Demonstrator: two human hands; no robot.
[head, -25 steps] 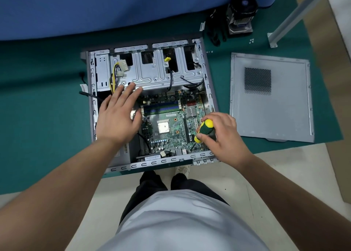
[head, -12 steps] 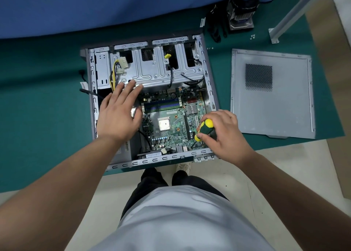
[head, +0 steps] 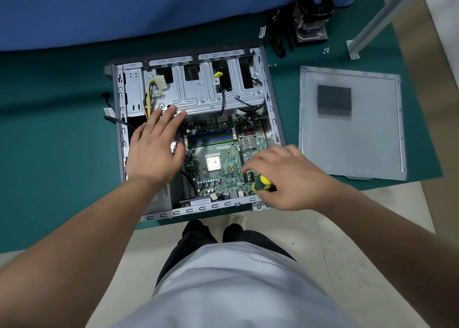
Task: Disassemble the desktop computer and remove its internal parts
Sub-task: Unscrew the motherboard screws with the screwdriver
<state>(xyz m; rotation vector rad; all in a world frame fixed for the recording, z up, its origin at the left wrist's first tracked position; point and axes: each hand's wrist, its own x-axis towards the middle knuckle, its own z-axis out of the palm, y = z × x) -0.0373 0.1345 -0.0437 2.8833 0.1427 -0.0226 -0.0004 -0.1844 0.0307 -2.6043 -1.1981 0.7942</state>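
A: Where does the motherboard (head: 221, 159) lie, relative to the hands?

B: It lies flat in the open computer case (head: 273, 119) on the green mat (head: 62, 129), between the two hands. The right hand (head: 285, 178) is over its near right corner, fingers closed around a yellow-and-black screwdriver (head: 263, 185). The left hand (head: 155, 151) rests flat on the case's left side, fingers spread and holding nothing, tips touching the drive cage (head: 203, 92).

A: Which way does the screwdriver run?

B: The handle now lies nearly sideways, its butt pointing left towards the board. The tip is hidden under the hand, so I cannot tell whether it sits in a screw.

A: What differs from half a second ago?

B: The handle stood more upright then, butt upward; the right hand has rolled over it and dropped nearer the front rail. The left hand has barely shifted.

A: Which hand works next?

B: Probably the right, being nearest the board's corner screws. The side panel (head: 352, 121) already lies off, to the right.
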